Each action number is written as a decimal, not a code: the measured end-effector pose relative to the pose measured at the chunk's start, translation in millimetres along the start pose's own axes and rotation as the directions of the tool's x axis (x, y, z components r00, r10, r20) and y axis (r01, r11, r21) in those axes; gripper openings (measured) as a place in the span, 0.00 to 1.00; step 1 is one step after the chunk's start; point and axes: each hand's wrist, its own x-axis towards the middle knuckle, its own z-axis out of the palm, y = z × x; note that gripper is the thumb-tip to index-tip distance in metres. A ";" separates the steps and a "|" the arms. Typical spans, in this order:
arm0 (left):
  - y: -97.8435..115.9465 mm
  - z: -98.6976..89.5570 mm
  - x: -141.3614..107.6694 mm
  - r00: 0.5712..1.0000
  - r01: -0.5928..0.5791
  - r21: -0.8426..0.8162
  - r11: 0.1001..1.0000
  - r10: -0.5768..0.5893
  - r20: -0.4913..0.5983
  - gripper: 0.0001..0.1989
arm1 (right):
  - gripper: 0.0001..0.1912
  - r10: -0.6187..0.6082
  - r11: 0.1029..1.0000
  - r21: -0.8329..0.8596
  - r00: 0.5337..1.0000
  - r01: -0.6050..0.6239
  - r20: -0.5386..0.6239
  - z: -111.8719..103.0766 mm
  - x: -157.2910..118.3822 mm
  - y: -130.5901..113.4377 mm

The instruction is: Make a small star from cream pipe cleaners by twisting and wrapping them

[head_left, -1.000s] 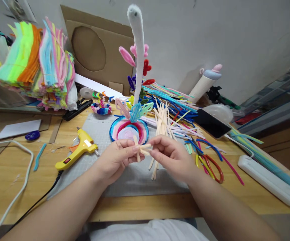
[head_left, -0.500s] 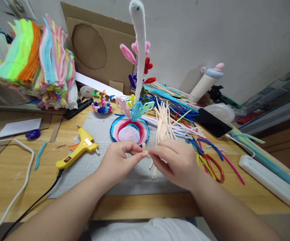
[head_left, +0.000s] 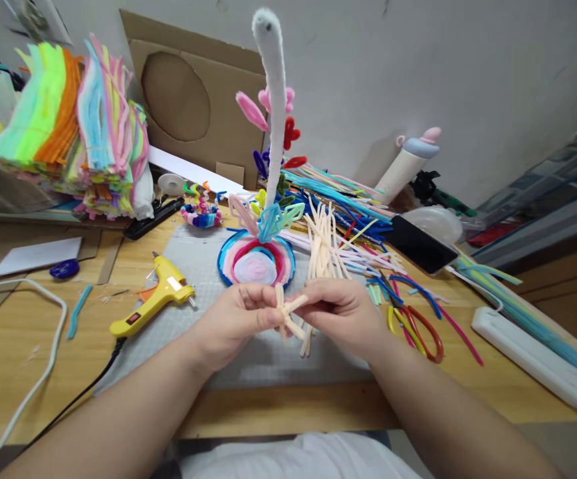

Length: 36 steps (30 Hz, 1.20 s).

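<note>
Lap: white cloth (head_left: 293, 459), cut off by the bottom of the frame.
Tabletop (head_left: 288, 409): pale wood with visible grain, its front edge running just beyond the lap.
Left hand (head_left: 236, 319): thumb and fingers pinch the cream star-like piece (head_left: 288, 311) near its centre.
Right hand (head_left: 346, 313): fingers drawn together at the tip of one of its arms; whether they grip it I cannot tell.
Star-like piece: held up between both hands, above the mat; its left side is hidden by the left fingers.
Mat (head_left: 248, 369): grey, faintly gridded, flat on the wood, partly covered by the forearms.
Glue gun (head_left: 151, 299): yellow, on the left; its black cord (head_left: 82, 402) leaves the frame.
Cream strips (head_left: 324, 246): a loose bundle beyond the right hand, lower ends partly behind it.
Striped disc (head_left: 226, 263): beyond the left hand, its lower edge hidden.
White fuzzy stalk (head_left: 276, 113): rises behind the disc, covering parts of coloured petals; its base is hard to make out.
Cardboard (head_left: 233, 93): leans at the back, marked with a large circle.
Wall (head_left: 358, 60): plain grey; the shelving (head_left: 558, 179) at right is blurred and cut off.
</note>
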 end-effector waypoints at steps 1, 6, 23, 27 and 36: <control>0.4 0.5 0.6 0.999 -0.026 0.000 1.000 0.026 -0.044 0.08 | 0.06 -0.003 1.000 -0.029 1.000 0.002 -0.011 0.8 -1.0 -0.9; -2.1 3.0 2.5 0.965 -0.108 0.019 0.994 0.110 -0.239 0.09 | 0.07 0.048 0.998 -0.046 0.998 -0.049 -0.026 2.2 -5.4 -1.3; -2.4 1.4 -0.7 0.986 -0.083 0.066 0.994 0.091 -0.140 0.07 | 0.05 0.088 0.974 0.203 0.992 -0.104 0.088 2.6 -3.2 1.3; -3.4 0.0 0.4 0.995 -0.009 0.111 0.994 0.019 -0.097 0.09 | 0.04 -0.080 0.992 -0.084 0.991 0.089 0.109 -5.4 -1.8 1.6; -1.3 -1.6 2.1 0.994 0.015 0.178 0.984 0.005 -0.111 0.08 | 0.02 -0.138 0.946 -0.269 0.977 0.179 0.165 -5.1 0.5 -2.5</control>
